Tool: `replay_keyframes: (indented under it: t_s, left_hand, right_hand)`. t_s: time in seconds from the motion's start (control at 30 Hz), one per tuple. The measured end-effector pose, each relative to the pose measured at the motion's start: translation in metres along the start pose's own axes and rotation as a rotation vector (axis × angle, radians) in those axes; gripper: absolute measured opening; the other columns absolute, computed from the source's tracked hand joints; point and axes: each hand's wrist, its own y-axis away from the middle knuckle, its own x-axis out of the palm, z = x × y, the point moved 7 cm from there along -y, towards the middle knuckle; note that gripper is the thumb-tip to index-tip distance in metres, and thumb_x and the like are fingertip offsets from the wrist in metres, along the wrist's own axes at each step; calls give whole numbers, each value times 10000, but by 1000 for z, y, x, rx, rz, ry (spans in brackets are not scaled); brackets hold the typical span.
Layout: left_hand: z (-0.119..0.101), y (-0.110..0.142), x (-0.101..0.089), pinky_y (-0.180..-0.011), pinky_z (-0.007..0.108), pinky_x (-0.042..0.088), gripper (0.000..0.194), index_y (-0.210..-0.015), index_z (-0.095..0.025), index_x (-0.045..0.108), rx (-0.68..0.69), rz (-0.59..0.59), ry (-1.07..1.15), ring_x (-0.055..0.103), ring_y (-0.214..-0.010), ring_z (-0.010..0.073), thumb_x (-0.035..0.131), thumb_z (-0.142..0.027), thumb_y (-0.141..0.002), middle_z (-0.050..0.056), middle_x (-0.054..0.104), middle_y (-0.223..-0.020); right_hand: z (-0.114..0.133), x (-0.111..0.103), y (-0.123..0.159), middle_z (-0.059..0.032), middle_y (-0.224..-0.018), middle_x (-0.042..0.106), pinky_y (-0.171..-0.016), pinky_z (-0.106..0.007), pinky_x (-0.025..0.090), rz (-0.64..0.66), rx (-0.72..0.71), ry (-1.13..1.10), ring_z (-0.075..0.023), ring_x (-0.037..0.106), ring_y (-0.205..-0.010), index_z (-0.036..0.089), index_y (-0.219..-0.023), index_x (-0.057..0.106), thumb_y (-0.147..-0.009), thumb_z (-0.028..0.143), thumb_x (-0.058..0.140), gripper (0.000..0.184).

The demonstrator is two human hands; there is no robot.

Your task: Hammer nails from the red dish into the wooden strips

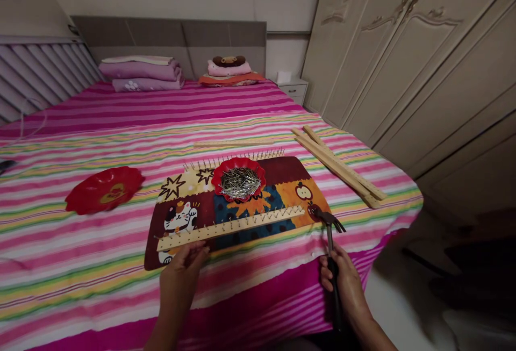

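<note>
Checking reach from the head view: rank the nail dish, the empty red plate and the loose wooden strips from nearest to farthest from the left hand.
From the left hand:
1. Nail dish, ahead, slightly right.
2. Empty red plate, far left.
3. Loose wooden strips, far right.
</note>
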Motion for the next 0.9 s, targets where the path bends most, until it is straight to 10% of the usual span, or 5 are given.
replay_keyframes:
  t_s: [0.2, 0.53, 0.9]
  left_hand:
    - [-3, -4, -6, -728, 296, 508, 252, -726, -256, 695, 145, -79, -72, 646, -833, 207, 614, -463, -608, 6, 709, -873]
    - [-12, -13, 13, -731, 301, 539, 348, -831, -185, 695, -69, 0, 319, 664, -736, 168, 648, -429, -588, 35, 703, -912]
    - [-11, -17, 22, -726, 318, 502, 348, -849, -220, 637, 25, -74, 43, 662, -730, 191, 573, -494, -643, 13, 706, -764]
  right_hand:
    - [-1, 0, -1, 100, -525, 525, -247, -110, 306, 0, 7, 1, -57, 418, -322, 239, -1020, 492, -674, 298, 638, 380]
    - [-3, -3, -2, 87, -503, 556, -253, -109, 304, -1, 8, 1, -59, 395, -331, 245, -1019, 491, -679, 290, 633, 371]
    - [-3, -3, -2, 87, -517, 550, -258, -108, 305, 4, 4, -5, -52, 402, -330, 245, -998, 507, -682, 305, 641, 349]
